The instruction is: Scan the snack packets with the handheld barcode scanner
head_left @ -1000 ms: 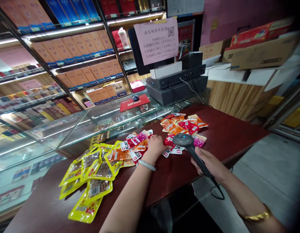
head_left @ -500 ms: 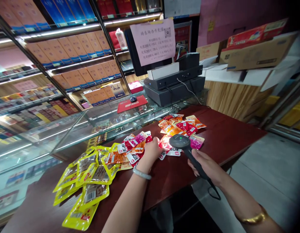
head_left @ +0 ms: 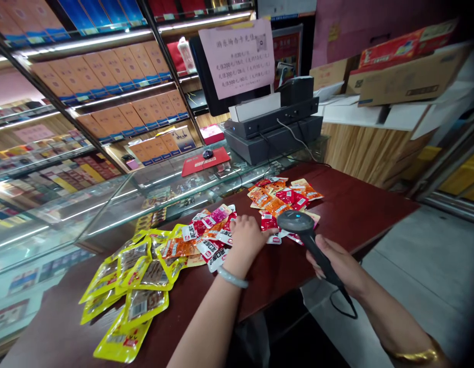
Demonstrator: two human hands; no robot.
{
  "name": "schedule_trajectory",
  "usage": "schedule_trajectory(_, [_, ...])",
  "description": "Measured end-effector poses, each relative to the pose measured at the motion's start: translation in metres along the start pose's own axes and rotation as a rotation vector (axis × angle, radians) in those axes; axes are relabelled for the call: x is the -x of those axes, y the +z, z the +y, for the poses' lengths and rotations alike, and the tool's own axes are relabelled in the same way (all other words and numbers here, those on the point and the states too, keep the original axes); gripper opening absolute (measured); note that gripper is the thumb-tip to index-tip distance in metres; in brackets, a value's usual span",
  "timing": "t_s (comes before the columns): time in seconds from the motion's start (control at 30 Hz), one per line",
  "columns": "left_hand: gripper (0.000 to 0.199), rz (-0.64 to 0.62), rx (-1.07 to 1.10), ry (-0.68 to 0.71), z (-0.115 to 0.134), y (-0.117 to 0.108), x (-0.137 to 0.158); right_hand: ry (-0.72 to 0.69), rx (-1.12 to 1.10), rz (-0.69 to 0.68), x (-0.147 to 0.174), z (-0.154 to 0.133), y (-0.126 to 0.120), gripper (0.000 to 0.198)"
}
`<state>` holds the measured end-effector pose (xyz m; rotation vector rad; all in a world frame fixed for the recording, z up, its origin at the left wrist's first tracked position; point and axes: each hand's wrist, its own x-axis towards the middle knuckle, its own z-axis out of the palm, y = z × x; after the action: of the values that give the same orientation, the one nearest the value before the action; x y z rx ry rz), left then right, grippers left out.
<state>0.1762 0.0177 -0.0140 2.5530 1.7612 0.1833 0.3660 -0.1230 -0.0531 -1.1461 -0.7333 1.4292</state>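
Note:
My right hand (head_left: 338, 266) grips the handle of a dark barcode scanner (head_left: 296, 221), its head over the right-hand packets and a blue light on top. My left hand (head_left: 249, 236), wearing a pale bangle on the wrist, lies between two groups of small snack packets. Its thumb is stretched out to the right, touching or just above a red packet (head_left: 269, 221); the fingertips are partly hidden at the left group. Orange, red and purple packets (head_left: 211, 225) lie left of it. Beyond the scanner is another heap of orange and red packets (head_left: 277, 204).
Larger yellow-edged packets (head_left: 144, 273) overlap on the left of the dark red table (head_left: 355, 204). Behind runs a glass counter (head_left: 152, 191) with a red mouse pad (head_left: 206, 161) and a cash drawer (head_left: 275, 138). Cardboard boxes (head_left: 413, 84) stand at the back right.
The bright light on the red packet has gone out, and the scanner's indicator turned from green to blue. The scanner shifted right. My left thumb now spreads away from the fingers.

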Motion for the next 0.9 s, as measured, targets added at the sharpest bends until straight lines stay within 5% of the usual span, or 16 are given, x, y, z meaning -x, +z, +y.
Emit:
schedule_trajectory(0.13, [0.069, -0.039, 0.005, 0.019, 0.02, 0.02, -0.006, 0.002, -0.002, -0.012, 0.001, 0.006, -0.004, 0.048])
schedule_trajectory(0.33, [0.065, -0.187, 0.137, -0.164, 0.003, 0.004, -0.001, 0.002, 0.007, -0.051, 0.0, 0.005, -0.004, 0.048])
schedule_trajectory(0.6, [0.057, -0.192, 0.191, -0.186, -0.008, 0.0, 0.018, 0.0, 0.018, -0.103, -0.005, -0.007, 0.012, 0.052])
schedule_trajectory(0.73, [0.055, -0.128, 0.136, -0.264, -0.035, -0.017, 0.028, 0.012, 0.02, -0.091, 0.0, -0.006, 0.007, 0.051])
schedule_trajectory(0.9, [0.06, 0.201, -0.004, -0.286, -0.055, -0.03, 0.025, -0.012, -0.003, -0.061, 0.003, -0.006, -0.007, 0.051])
